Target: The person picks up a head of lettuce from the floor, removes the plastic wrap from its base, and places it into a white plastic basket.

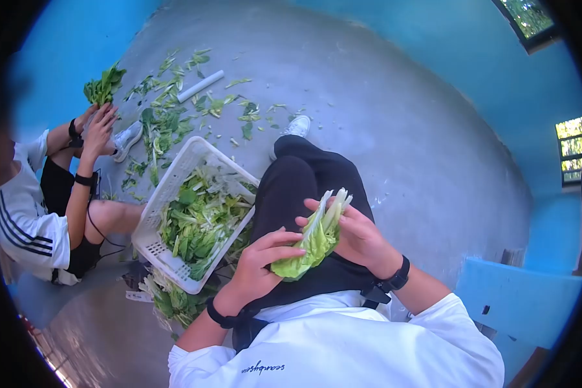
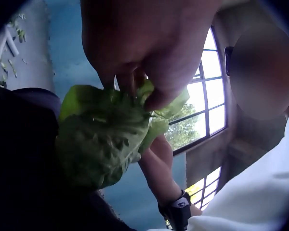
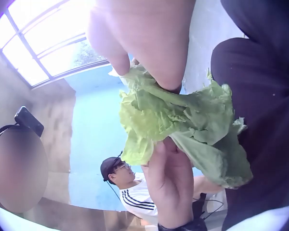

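A small head of lettuce (image 1: 312, 249), pale at the stems and yellow-green in the leaves, is held over my lap between both hands. My left hand (image 1: 263, 260) grips the leafy side, its fingers lying across the leaves. At the stem end, my right hand (image 1: 361, 240) holds the lettuce between thumb and fingers. In the left wrist view the leaves (image 2: 103, 139) hang below the left fingers. The right wrist view shows loose, ruffled leaves (image 3: 178, 115) under the right hand, with the left palm behind them.
A white plastic crate (image 1: 154, 240) of cut greens (image 1: 204, 216) stands left of my legs, with more greens (image 1: 174, 301) beside it. Leaf scraps (image 1: 163, 129) and a white tube (image 1: 200, 86) lie on the floor. Another person (image 1: 29, 213) at the left holds a leafy bunch (image 1: 103, 85).
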Tool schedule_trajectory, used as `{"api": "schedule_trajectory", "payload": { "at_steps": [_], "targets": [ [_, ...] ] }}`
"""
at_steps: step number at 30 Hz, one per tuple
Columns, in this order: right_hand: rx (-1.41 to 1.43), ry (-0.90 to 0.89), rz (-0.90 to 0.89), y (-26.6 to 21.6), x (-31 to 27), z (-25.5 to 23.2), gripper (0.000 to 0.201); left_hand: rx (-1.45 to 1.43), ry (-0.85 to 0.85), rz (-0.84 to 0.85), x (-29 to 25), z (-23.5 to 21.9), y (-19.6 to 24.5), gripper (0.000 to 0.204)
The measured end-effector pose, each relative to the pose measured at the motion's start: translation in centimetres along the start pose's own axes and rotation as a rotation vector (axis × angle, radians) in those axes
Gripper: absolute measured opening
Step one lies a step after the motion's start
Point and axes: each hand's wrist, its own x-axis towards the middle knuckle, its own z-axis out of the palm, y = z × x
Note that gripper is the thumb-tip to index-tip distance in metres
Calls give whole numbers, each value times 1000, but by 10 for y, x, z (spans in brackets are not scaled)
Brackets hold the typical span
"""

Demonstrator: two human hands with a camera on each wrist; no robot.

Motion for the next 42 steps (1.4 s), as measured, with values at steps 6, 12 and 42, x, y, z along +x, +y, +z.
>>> {"api": "schedule_trajectory", "payload": {
  "at_steps": [6, 12, 42],
  "targets": [
    [-155, 30, 27, -8, -1, 5, 35, -552, -68, -143, 9, -20, -5, 38],
    [-446, -25, -37, -8, 14, 19, 36, -319, 40, -417, 37, -9, 24, 39],
    [-209, 102, -198, -3, 10, 27, 64, 97, 144, 89, 21, 5, 5, 47]
  ]
}}
